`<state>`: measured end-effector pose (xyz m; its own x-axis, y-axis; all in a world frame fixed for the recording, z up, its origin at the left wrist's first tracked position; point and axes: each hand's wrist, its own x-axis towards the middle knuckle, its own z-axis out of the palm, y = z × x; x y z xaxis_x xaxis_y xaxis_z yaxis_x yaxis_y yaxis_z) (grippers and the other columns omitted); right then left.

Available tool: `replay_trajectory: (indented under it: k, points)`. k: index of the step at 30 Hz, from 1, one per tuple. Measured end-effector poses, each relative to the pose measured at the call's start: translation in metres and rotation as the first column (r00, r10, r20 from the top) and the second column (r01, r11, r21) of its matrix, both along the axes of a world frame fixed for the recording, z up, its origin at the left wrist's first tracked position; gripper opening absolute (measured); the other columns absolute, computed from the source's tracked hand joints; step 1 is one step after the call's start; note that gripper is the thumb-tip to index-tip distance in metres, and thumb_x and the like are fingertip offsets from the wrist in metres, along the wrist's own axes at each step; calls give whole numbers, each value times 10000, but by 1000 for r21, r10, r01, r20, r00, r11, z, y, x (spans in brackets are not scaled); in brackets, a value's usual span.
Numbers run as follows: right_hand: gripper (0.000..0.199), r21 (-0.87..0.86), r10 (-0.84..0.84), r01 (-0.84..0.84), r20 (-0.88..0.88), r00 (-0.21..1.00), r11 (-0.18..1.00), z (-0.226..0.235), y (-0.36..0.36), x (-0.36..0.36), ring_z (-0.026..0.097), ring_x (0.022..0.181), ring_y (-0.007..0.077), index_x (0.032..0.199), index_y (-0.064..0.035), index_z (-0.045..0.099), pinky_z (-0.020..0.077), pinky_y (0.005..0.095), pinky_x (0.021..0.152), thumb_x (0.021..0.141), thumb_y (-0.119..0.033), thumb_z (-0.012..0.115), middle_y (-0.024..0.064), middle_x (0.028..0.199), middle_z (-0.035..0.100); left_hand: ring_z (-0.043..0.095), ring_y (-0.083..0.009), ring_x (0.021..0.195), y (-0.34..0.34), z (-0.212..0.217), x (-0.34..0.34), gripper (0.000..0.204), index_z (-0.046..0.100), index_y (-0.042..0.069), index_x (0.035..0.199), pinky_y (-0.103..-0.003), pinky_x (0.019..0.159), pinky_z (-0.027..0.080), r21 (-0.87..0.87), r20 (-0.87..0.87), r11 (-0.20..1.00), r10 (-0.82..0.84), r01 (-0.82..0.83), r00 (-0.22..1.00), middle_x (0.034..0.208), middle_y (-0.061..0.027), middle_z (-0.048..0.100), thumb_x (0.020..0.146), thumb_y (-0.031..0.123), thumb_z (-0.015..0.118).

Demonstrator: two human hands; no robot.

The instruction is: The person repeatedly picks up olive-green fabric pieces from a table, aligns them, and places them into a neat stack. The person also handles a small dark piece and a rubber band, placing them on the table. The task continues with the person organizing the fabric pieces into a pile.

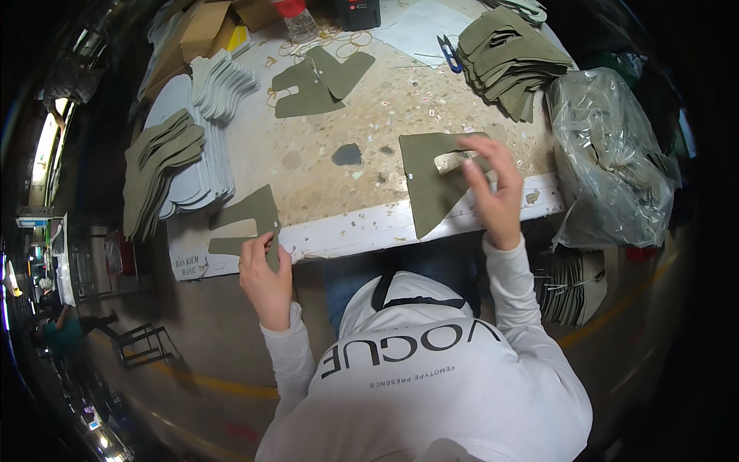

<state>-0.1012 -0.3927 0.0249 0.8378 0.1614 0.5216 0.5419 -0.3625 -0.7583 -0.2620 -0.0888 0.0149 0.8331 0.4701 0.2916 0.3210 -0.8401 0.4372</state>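
My left hand (265, 277) is at the table's front left edge, its fingers and thumb closed on an olive-green cut fabric piece (250, 206). That piece has a slot between two strips and hangs partly over the edge. My right hand (499, 189), a little blurred, is over a second olive cut piece (427, 181), with thumb and fingers apart and nothing held. This piece lies near the front edge; its right part is hidden under the hand. Small white stickers show on both pieces. Farther back lie overlapping olive pieces (319, 83).
Stacks of olive pieces (162, 165) and pale grey pieces (219, 85) stand at the left. Another olive stack (512, 58), blue thread snips (449, 55) and a clear plastic bag (612, 154) are at the right. A cardboard box (202, 32) and bottle (300, 27) stand behind.
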Motion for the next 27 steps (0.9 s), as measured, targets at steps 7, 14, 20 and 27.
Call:
replay_trajectory:
  k: [7, 14, 20, 27]
  points:
    - [390, -366, 237, -273, -140, 961, 890, 2, 16, -38, 541, 901, 275, 1153, -42, 664, 473, 371, 791, 792, -170, 735, 106, 953, 577, 640, -343, 841, -3, 5, 56, 163, 656, 19, 987, -409, 745, 503, -35, 182, 995, -83, 91, 980, 935, -150, 646, 833, 70, 637]
    - [419, -422, 163, -173, -62, 985, 890, -12, 15, -55, 551, 897, 273, 1152, -25, 653, 483, 359, 763, 752, -116, 733, 102, 985, 557, 661, -323, 826, -88, -6, 83, 220, 679, 40, 1025, -386, 772, 526, -221, 206, 861, -418, 458, 885, 925, -132, 672, 806, 26, 677]
    - [412, -365, 53, -61, -32, 998, 929, -23, 18, -57, 580, 896, 289, 1125, -16, 657, 500, 374, 769, 716, 23, 697, 114, 979, 574, 643, -287, 1090, -86, -13, 55, 345, 705, 65, 1084, -402, 914, 521, -68, 216, 818, -546, 571, 809, 1110, -97, 691, 751, -22, 678]
    - [400, -291, 118, -113, -2, 993, 950, -25, 22, -68, 613, 936, 296, 1113, -16, 665, 510, 380, 798, 720, 48, 696, 122, 1020, 618, 653, -282, 1105, -100, -26, 34, 333, 726, 61, 1069, -406, 956, 528, -55, 243, 791, -581, 609, 777, 1123, -96, 698, 755, -41, 677]
